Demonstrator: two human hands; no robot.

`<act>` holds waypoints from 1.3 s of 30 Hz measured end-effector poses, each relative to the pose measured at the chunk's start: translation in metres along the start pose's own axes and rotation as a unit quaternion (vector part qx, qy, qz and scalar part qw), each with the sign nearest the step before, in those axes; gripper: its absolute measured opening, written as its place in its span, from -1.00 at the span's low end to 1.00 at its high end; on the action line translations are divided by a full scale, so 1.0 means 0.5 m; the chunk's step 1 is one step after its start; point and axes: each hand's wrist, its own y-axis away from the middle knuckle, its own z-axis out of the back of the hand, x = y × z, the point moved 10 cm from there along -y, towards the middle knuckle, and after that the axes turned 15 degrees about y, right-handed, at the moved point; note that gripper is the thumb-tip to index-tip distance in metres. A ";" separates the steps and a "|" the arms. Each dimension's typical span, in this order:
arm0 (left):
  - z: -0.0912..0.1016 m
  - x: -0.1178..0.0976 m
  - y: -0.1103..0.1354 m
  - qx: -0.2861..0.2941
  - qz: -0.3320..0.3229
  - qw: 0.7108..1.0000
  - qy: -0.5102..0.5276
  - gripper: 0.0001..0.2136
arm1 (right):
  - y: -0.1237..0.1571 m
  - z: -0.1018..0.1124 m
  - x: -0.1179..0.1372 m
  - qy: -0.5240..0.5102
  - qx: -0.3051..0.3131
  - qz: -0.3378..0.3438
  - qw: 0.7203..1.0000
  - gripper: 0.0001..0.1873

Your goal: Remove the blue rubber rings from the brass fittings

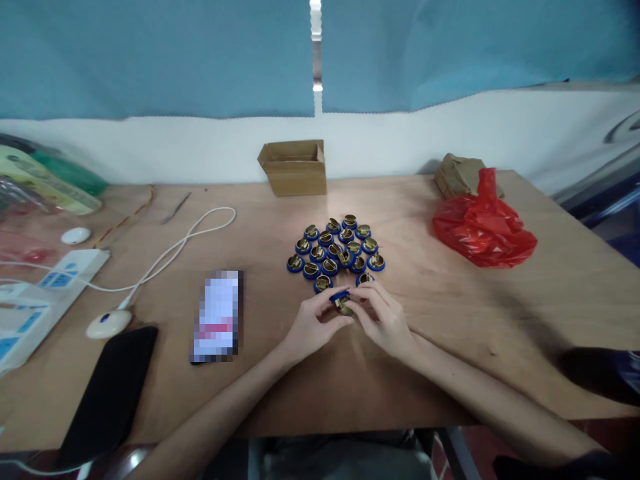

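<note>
Both my hands meet over the middle of the wooden table (450, 320). My left hand (313, 327) pinches a small blue round cap with a brass insert (341, 298). My right hand (383, 317) has its fingers closed on the same piece from the other side. Just beyond the fingers lies a tight cluster of several similar blue-and-brass caps (337, 252), set flat side by side.
An open cardboard box (294, 167) stands at the back, a red plastic bag (483, 223) and a brown packet (460, 175) at the back right. A phone (219, 315), a black device (107, 393), white cables (165, 257) and a power strip (45, 293) lie on the left.
</note>
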 end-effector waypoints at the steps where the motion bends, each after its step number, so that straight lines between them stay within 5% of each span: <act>1: 0.001 -0.001 0.001 -0.002 -0.002 1.000 -0.006 -0.55 | -0.001 -0.003 0.000 0.000 0.007 -0.002 1.000 -0.73; 30: -0.016 -0.018 0.009 0.044 -0.011 0.990 -0.133 -0.59 | 0.006 -0.056 -0.025 -0.015 0.140 -0.019 0.990 -0.87; 39: -0.013 -0.026 0.011 0.022 -0.041 0.991 -0.125 -0.63 | 0.011 -0.066 -0.001 0.003 0.155 0.032 0.987 -0.87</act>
